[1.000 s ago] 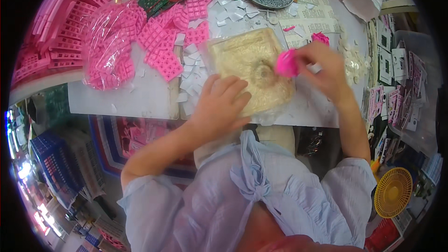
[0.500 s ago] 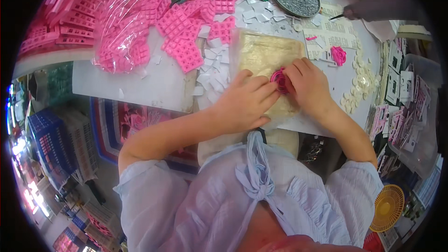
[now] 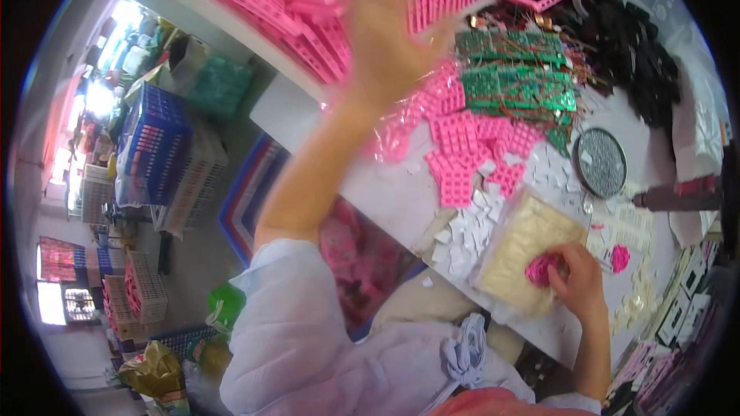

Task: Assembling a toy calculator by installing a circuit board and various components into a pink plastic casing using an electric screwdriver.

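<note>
My left hand (image 3: 385,50) is stretched far forward, over pink plastic frames (image 3: 327,42) stacked at the back left. Motion smears its fingers, so whether it touches one is unclear. My right hand (image 3: 580,277) pinches a small round pink plastic part (image 3: 538,270). That part rests on a beige pad (image 3: 524,235) wrapped in clear plastic. Pink button grids (image 3: 456,162) and a clear plastic bag (image 3: 391,135) lie beneath and beside my left forearm. Loose white square pieces (image 3: 466,235) are scattered left of the pad.
Green circuit boards (image 3: 516,85) with wires lie at the back, near a heap of black parts (image 3: 628,46). A round dish of grey bits (image 3: 600,162) and a dark power screwdriver (image 3: 678,196) are at the right. Another pink part (image 3: 620,258) lies beside the pad.
My left hand has left the pink part and swung forward and left to the stacked frames. My right hand stays on the part at the pad. The view has turned left.
</note>
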`<state>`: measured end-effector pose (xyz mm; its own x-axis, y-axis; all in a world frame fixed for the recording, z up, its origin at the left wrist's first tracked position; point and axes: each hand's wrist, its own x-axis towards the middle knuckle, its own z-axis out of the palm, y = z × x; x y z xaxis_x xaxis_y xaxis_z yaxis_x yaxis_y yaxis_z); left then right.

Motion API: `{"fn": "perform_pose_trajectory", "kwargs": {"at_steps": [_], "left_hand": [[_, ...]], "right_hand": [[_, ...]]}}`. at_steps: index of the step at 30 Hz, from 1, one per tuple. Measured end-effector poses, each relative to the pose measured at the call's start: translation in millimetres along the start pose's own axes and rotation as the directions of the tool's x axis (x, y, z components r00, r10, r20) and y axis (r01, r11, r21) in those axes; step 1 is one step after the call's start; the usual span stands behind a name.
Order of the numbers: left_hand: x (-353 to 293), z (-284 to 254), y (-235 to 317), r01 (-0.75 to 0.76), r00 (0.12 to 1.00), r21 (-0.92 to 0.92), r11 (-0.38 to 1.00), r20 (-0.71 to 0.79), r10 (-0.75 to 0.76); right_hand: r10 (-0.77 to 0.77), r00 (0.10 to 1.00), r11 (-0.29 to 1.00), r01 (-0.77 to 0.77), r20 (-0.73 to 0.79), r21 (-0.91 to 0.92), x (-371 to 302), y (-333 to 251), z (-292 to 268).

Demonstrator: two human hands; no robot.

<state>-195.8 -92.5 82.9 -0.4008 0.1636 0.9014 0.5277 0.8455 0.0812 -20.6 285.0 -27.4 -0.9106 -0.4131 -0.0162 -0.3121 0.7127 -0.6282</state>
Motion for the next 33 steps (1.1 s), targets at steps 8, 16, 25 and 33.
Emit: {"fn": "perform_pose_trajectory", "kwargs": {"at_steps": [8,16,25,33], "left_hand": [[214,-76,-155,0.169,0.652,0.645,0.745,0.494,-0.575],[181,-80,-100,-0.082,0.997,0.546,0.834,0.032,0.077],[-81,-45,215,0.180,0.621,-0.497,0.849,0.727,0.294],[-126,-13,224,0.879,0.474,-0.474,0.059,0.880,0.008]], "right_hand": [[-0.044,0.999,0.999,0.044,-0.011,-0.013,-3,-2,-3],[-0.240,0.878,0.970,0.234,-0.414,-0.067,-11,-9,-8],[0.327,0.936,0.041,0.126,-0.132,0.991,-42,-41,11],[0.172,0.960,0.599,-0.279,0.219,0.750,-103,37,-79]]}}
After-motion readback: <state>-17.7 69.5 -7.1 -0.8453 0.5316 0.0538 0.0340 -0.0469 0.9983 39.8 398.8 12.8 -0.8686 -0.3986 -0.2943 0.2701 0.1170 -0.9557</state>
